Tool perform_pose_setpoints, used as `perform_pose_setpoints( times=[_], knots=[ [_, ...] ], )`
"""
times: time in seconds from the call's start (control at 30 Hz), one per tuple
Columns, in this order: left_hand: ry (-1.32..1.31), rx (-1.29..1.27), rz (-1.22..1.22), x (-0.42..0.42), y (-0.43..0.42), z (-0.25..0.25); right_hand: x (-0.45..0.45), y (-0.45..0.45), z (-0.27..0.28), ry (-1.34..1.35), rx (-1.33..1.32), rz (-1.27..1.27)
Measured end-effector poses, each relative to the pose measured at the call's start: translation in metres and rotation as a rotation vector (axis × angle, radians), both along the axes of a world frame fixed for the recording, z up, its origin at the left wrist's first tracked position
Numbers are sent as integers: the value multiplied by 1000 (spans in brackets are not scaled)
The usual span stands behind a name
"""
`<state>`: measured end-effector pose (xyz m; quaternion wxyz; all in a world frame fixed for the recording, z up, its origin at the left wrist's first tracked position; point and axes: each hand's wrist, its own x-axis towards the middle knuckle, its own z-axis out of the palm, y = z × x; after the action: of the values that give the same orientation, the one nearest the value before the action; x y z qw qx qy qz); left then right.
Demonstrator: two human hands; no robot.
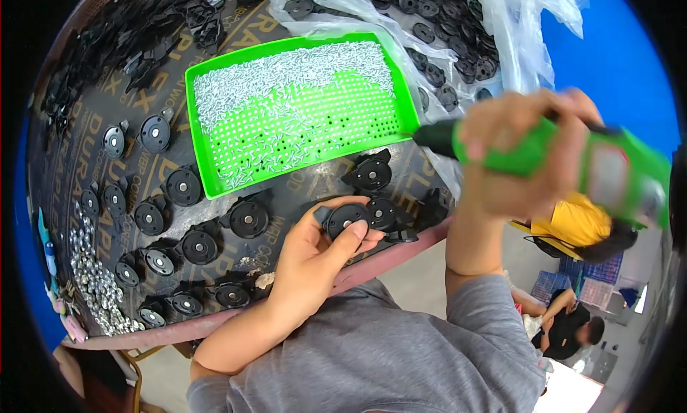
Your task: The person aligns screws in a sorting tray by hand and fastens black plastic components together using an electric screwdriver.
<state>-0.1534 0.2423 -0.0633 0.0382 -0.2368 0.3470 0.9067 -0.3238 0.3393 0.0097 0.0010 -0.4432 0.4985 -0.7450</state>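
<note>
"Where are we?"

"Our left fingers [349,241] pinch one black round part [343,218]; our right fingers [490,127] wrap a green drill [608,173] — raised, apart from that part."

"How much is done?"

"Silver-centred parts [200,246] left of our left fingers look finished — we can't be sure. Beyond the tray [308,161] of silver pieces [286,70], farther from those fingers, heaped parts [427,9] seem left."

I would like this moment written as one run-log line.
left hand: holds round black plastic part | right hand: grips green-and-black power tool, blurred | green perforated plastic tray: holds small silvery screw-like pieces
</note>
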Motion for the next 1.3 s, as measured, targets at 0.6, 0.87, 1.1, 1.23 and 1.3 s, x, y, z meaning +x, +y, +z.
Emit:
perform_pose_setpoints(
  times=[0.6,0.87,1.1,1.23,1.3],
  knots=[
    [49,-58,59,2,0,0,63,8,11,198,88,179],
    [61,-123,90,4,2,-3,67,3,1,197,32,140],
    [74,-119,95,3,4,-4,42,9,18,218,112,399],
    [76,-110,64,4,5,-10,36,15,33,116,119,197],
    [68,-135,37,4,1,-6,13,7,12,109,45,178]
  ],
)
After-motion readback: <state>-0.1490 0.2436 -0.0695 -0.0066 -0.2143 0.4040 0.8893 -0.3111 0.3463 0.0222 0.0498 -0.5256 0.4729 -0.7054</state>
